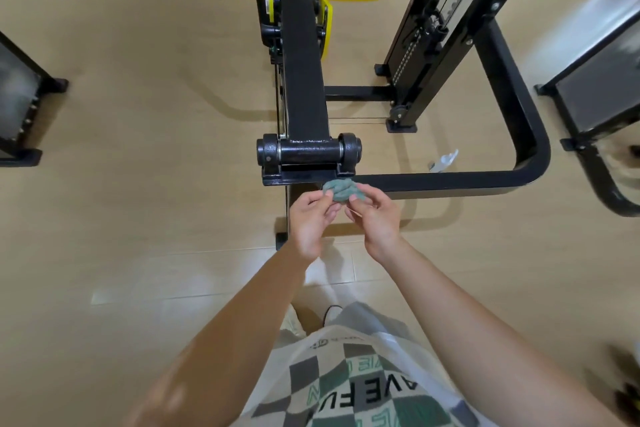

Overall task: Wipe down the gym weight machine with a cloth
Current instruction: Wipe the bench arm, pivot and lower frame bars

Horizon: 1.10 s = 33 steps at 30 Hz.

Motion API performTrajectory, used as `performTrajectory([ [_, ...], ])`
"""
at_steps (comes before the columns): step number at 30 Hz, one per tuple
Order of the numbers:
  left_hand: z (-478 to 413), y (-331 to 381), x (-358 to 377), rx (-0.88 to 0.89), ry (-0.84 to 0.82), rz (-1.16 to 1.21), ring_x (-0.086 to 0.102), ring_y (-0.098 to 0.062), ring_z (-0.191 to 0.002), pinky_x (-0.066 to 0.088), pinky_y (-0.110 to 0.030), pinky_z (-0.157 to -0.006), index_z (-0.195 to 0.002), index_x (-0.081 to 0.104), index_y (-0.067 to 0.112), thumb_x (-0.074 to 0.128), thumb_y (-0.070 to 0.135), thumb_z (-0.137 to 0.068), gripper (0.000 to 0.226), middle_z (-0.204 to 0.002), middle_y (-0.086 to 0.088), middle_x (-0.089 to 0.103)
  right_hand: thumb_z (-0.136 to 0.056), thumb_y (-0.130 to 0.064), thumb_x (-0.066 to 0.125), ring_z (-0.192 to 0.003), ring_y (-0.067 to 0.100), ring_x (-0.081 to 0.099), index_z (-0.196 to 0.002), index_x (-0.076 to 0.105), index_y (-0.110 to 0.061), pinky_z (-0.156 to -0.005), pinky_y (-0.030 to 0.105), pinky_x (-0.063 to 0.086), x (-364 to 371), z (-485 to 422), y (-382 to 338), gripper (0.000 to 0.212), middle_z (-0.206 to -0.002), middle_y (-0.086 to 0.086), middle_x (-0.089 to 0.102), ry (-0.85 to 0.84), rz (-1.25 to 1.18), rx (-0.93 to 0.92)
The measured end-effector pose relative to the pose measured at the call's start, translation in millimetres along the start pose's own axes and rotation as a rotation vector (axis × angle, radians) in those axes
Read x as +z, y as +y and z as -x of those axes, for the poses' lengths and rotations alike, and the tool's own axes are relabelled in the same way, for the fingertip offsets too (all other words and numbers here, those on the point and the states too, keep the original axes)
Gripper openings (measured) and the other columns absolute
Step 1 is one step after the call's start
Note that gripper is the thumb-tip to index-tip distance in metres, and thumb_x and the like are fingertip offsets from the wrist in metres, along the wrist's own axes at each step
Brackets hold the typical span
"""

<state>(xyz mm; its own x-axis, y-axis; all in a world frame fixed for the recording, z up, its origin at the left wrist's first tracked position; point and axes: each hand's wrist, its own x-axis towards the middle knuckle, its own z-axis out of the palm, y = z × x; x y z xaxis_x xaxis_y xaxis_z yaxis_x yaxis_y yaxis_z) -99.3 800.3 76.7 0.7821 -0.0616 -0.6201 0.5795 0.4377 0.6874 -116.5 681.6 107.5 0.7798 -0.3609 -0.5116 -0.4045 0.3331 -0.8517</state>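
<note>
The bunched grey-green cloth (341,191) is pinched by left hand (310,218) and right hand (375,218); bunching is judged underway. Next, the black steel pivot (308,149) beyond the grip must be wiped.

The left hand (311,218) and right hand (375,215) are bare, as are both forearms behind the fingers. Farther back from the fingers hangs a white T-shirt (346,392), checkered in grey and green and lettered "AVE FU" in black. A pale shoe (336,314) shows between fingers and shirt.
</note>
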Motion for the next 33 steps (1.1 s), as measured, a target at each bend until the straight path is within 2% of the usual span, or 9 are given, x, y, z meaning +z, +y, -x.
performTrajectory([
  [5,3.7,14.4,-18.6,-0.015,0.278,0.126,0.071,-0.012,-0.080,0.059,-0.016,-0.068,-0.111,0.062,0.005,0.061,0.015,-0.101,0.014,-0.113,-0.017,0.072,-0.087,0.006,0.072,-0.087,0.025,0.072,-0.088,0.070,-0.011,-0.078,0.030,0.061,39.5,-9.3,8.2,0.017,-0.095,0.016,0.072,0.055,0.092,0.022],
  [11,6.9,41.4,-34.5,0.034,0.400,0.112,0.065,-0.011,-0.070,0.053,-0.019,-0.064,-0.091,0.062,0.012,0.062,0.012,-0.100,0.009,-0.106,-0.015,0.069,-0.083,0.009,0.074,-0.092,0.027,0.073,-0.103,0.070,-0.005,-0.084,0.034,0.061,76.7,-7.8,26.1,0.025,-0.098,0.013,0.073,-0.084,0.063,0.135],
  [15,5.7,42.9,-14.9,-0.009,0.337,0.118,0.067,-0.013,-0.079,0.057,-0.024,-0.083,-0.094,0.065,0.008,0.061,0.007,-0.100,0.007,-0.097,-0.011,0.069,-0.084,0.010,0.072,-0.089,0.027,0.073,-0.097,0.069,-0.006,-0.081,0.032,0.061,68.3,-7.7,25.1,0.021,-0.100,0.019,0.073,-0.001,0.009,0.102],
  [18,-3.4,34.7,5.0,-0.079,0.232,0.111,0.071,-0.017,-0.091,0.054,-0.031,-0.101,-0.116,0.065,0.001,0.062,0.009,-0.099,0.018,-0.106,-0.014,0.070,-0.086,0.010,0.070,-0.084,0.023,0.073,-0.094,0.069,-0.007,-0.075,0.025,0.060,53.0,-12.8,25.7,0.018,-0.096,0.018,0.074,0.115,-0.029,0.061],
  [20,-13.1,28.1,5.9,-0.123,0.127,0.067,0.071,-0.015,-0.095,0.052,-0.031,-0.104,-0.117,0.065,0.002,0.063,0.012,-0.099,0.021,-0.115,-0.016,0.070,-0.086,0.009,0.071,-0.085,0.023,0.074,-0.093,0.069,-0.010,-0.080,0.029,0.060,45.9,-16.1,28.7,0.020,-0.096,0.016,0.075,0.191,-0.003,0.021],
  [23,-22.0,25.5,-14.0,-0.163,-0.019,-0.001,0.070,-0.007,-0.082,0.055,-0.021,-0.087,-0.113,0.068,0.003,0.064,0.016,-0.099,0.019,-0.109,-0.011,0.072,-0.085,0.007,0.073,-0.083,0.021,0.073,-0.096,0.068,-0.014,-0.083,0.033,0.060,44.7,-10.9,37.1,0.024,-0.091,0.010,0.074,0.239,0.096,-0.041],
  [27,-26.7,32.5,-65.9,-0.191,0.018,-0.228,0.063,-0.009,-0.068,0.050,-0.012,-0.055,-0.104,0.067,0.003,0.071,0.012,-0.094,0.015,-0.092,-0.010,0.068,-0.086,-0.004,0.076,-0.072,0.016,0.059,-0.100,0.071,-0.012,-0.076,0.033,0.052,60.5,17.5,66.2,0.017,-0.081,0.000,0.068,0.229,0.384,-0.078],
  [30,-27.3,43.6,-114.5,-0.183,-0.079,-0.329,0.061,-0.014,-0.068,0.048,-0.016,-0.052,-0.097,0.061,0.011,0.078,0.005,-0.087,0.020,-0.087,-0.009,0.065,-0.087,-0.011,0.076,-0.068,0.017,0.051,-0.093,0.076,-0.012,-0.066,0.031,0.045,85.0,45.0,84.5,0.006,-0.080,0.010,0.070,0.247,0.524,-0.091],
  [33,-27.0,59.6,-159.1,-0.109,-0.301,-0.555,0.066,-0.018,-0.080,0.055,-0.021,-0.069,-0.111,0.064,0.010,0.085,0.002,-0.077,0.041,-0.099,-0.010,0.068,-0.090,-0.009,0.072,-0.064,0.014,0.049,-0.090,0.075,-0.017,-0.061,0.025,0.045,110.5,70.4,91.4,0.008,-0.073,0.006,0.066,0.253,0.457,-0.077],
])
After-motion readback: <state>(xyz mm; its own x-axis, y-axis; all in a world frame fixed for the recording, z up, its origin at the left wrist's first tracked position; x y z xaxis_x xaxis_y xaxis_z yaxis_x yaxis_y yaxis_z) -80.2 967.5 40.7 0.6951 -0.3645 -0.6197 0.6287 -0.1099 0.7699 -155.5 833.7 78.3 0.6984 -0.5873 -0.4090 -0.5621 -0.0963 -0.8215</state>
